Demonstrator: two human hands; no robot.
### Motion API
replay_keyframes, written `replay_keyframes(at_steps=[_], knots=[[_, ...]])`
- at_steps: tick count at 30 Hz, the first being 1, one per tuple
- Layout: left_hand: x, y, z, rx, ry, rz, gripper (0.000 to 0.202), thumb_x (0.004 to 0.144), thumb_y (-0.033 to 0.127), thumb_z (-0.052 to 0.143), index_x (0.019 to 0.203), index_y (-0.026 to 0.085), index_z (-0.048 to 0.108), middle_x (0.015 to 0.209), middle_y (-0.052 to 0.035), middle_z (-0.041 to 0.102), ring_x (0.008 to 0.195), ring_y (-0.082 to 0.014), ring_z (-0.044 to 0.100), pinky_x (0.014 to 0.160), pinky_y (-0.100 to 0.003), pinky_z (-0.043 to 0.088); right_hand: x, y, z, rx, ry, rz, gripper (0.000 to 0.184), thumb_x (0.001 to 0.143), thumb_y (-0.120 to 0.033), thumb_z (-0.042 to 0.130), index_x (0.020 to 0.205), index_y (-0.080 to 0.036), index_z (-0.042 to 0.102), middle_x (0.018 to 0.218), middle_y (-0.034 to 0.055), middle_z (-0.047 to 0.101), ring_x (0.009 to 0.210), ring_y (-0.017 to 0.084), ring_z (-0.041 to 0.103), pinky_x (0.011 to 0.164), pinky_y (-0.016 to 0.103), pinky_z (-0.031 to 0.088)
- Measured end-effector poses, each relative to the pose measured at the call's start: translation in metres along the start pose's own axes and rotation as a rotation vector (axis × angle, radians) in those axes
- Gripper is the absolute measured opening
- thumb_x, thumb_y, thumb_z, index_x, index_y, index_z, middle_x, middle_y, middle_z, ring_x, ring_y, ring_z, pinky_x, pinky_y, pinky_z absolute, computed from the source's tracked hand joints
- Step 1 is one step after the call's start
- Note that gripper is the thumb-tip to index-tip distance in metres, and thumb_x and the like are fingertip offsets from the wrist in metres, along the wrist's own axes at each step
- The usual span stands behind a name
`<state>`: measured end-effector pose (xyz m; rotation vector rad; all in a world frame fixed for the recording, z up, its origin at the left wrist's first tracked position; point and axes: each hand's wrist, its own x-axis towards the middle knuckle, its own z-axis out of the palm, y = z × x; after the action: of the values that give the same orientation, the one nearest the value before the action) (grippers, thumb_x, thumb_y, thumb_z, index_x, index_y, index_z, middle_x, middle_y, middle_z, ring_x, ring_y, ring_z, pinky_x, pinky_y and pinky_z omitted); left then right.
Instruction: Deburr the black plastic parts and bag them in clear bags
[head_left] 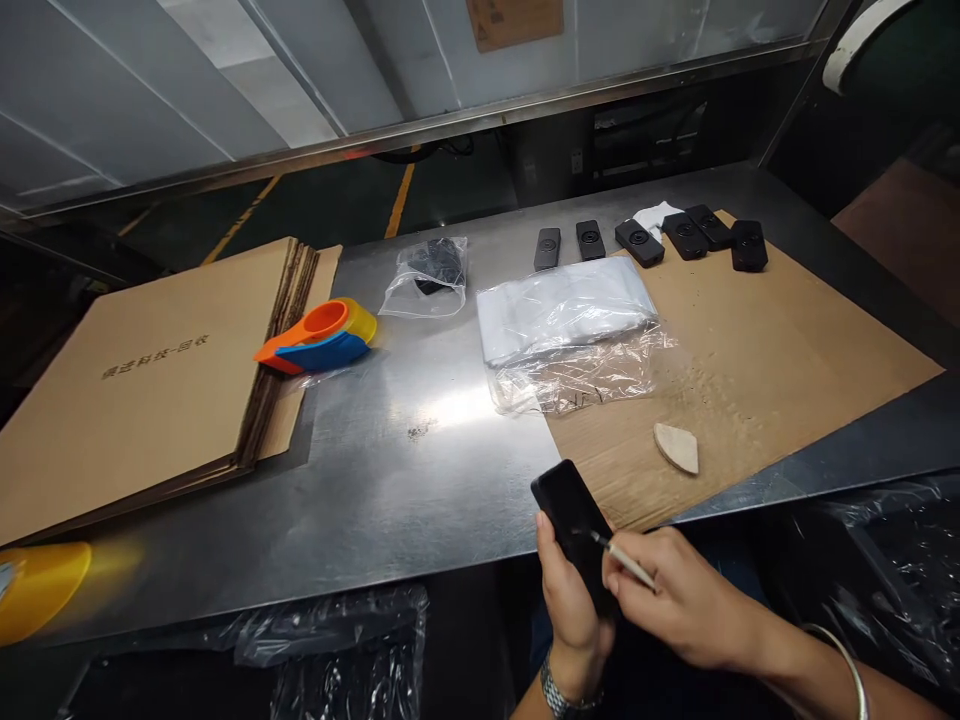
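Note:
My left hand (571, 605) is wrapped round a flat black rectangular casing (571, 500), which tilts up at the front edge of the metal table. In a pinch, my right hand (675, 590) grips a slim light-coloured handled tool (634, 568). Its thin dark tip meets or hovers just over the casing's face; I cannot tell which. What kind of tip it is stays too small to make out. On the cardboard sheet (810, 370) beyond my hands lies a beige wedge-shaped pad (677, 448).
Several black cases with round dials (637, 242) stand along the back. A clear bag of white sheets (566, 310) lies mid-table. Further left are a small bag with black parts (431, 275), an orange and blue tape dispenser (322, 338) and stacked flat cardboard (150, 370).

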<state>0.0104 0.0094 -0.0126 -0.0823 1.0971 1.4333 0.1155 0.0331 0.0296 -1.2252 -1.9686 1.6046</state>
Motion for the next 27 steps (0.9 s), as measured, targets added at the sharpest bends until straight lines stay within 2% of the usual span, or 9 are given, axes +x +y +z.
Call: replay_keyframes(at_steps=[4, 7, 9, 11, 13, 17, 19, 22, 27], knots=[[0.0, 0.004, 0.005, -0.095, -0.074, -0.147, 0.049, 0.086, 0.051, 0.041, 0.062, 0.014, 0.062, 0.058, -0.0031, 0.059, 0.057, -0.0126, 0.056, 0.061, -0.023, 0.047, 0.0, 0.005, -0.012, 0.131, 0.068, 0.026, 0.02, 0.087, -0.023, 0.041, 0.067, -0.019, 0.043, 0.062, -0.0041, 0.042, 0.058, 0.009, 0.038, 0.054, 0.021, 0.033], [-0.001, 0.007, 0.008, -0.089, -0.132, -0.18, 0.053, 0.087, 0.051, 0.037, 0.06, 0.013, 0.062, 0.058, -0.0049, 0.059, 0.052, -0.013, 0.055, 0.055, -0.024, 0.046, -0.008, 0.012, -0.018, 0.025, 0.099, 0.024, 0.031, 0.093, -0.032, 0.037, 0.065, -0.019, 0.041, 0.06, -0.0043, 0.042, 0.055, 0.009, 0.038, 0.051, 0.022, 0.032], [0.0, 0.009, 0.008, -0.066, -0.14, -0.182, 0.055, 0.086, 0.053, 0.036, 0.061, 0.013, 0.062, 0.057, -0.005, 0.058, 0.048, -0.0132, 0.053, 0.051, -0.025, 0.045, -0.017, 0.016, -0.018, -0.094, 0.134, 0.042, 0.03, 0.094, -0.035, 0.036, 0.069, -0.02, 0.043, 0.061, -0.0042, 0.047, 0.054, 0.01, 0.043, 0.051, 0.022, 0.033], [0.0, 0.011, 0.007, -0.049, -0.131, -0.156, 0.056, 0.086, 0.055, 0.035, 0.061, 0.013, 0.062, 0.057, -0.0052, 0.058, 0.047, -0.0135, 0.053, 0.049, -0.026, 0.044, -0.027, 0.017, -0.015, -0.204, 0.144, 0.045, 0.02, 0.095, -0.035, 0.038, 0.085, -0.021, 0.047, 0.07, -0.0031, 0.056, 0.061, 0.011, 0.052, 0.055, 0.023, 0.037], [0.001, 0.013, 0.005, -0.049, -0.128, -0.113, 0.053, 0.086, 0.055, 0.034, 0.07, 0.014, 0.064, 0.059, -0.0051, 0.059, 0.047, -0.014, 0.053, 0.048, -0.025, 0.043, -0.036, 0.017, -0.011, -0.313, 0.12, 0.019, 0.015, 0.096, -0.033, 0.035, 0.096, -0.023, 0.046, 0.078, -0.0024, 0.06, 0.067, 0.012, 0.057, 0.058, 0.023, 0.039], [0.001, 0.016, 0.003, -0.066, -0.134, -0.006, 0.046, 0.087, 0.052, 0.031, 0.108, 0.022, 0.058, 0.062, -0.0033, 0.059, 0.048, -0.0155, 0.053, 0.047, -0.026, 0.042, -0.05, 0.021, 0.001, -0.634, 0.137, -0.136, 0.026, 0.098, -0.027, 0.026, 0.083, -0.023, 0.047, 0.064, -0.0029, 0.056, 0.053, 0.013, 0.055, 0.047, 0.024, 0.034], [-0.001, 0.017, 0.003, -0.067, -0.135, 0.029, 0.048, 0.088, 0.052, 0.029, 0.119, 0.023, 0.051, 0.063, -0.0034, 0.06, 0.049, -0.0163, 0.053, 0.048, -0.027, 0.043, -0.054, 0.026, 0.006, -0.773, 0.187, -0.207, 0.026, 0.098, -0.027, 0.025, 0.084, -0.022, 0.047, 0.06, -0.0032, 0.054, 0.047, 0.013, 0.054, 0.044, 0.026, 0.03], [-0.003, 0.018, 0.003, -0.05, -0.141, 0.07, 0.05, 0.088, 0.052, 0.027, 0.123, 0.022, 0.048, 0.063, -0.0038, 0.059, 0.05, -0.0169, 0.054, 0.049, -0.028, 0.044, -0.055, 0.03, 0.01, -0.881, 0.231, -0.25, 0.027, 0.099, -0.027, 0.023, 0.087, -0.022, 0.047, 0.057, -0.0039, 0.053, 0.044, 0.013, 0.053, 0.043, 0.027, 0.027], [-0.004, 0.018, 0.003, -0.028, -0.173, 0.128, 0.051, 0.087, 0.053, 0.028, 0.115, 0.02, 0.054, 0.062, -0.0038, 0.059, 0.05, -0.017, 0.054, 0.05, -0.028, 0.045, -0.052, 0.029, 0.01, -0.942, 0.254, -0.277, 0.029, 0.099, -0.029, 0.022, 0.092, -0.02, 0.048, 0.056, -0.0045, 0.053, 0.042, 0.012, 0.052, 0.042, 0.028, 0.026]])
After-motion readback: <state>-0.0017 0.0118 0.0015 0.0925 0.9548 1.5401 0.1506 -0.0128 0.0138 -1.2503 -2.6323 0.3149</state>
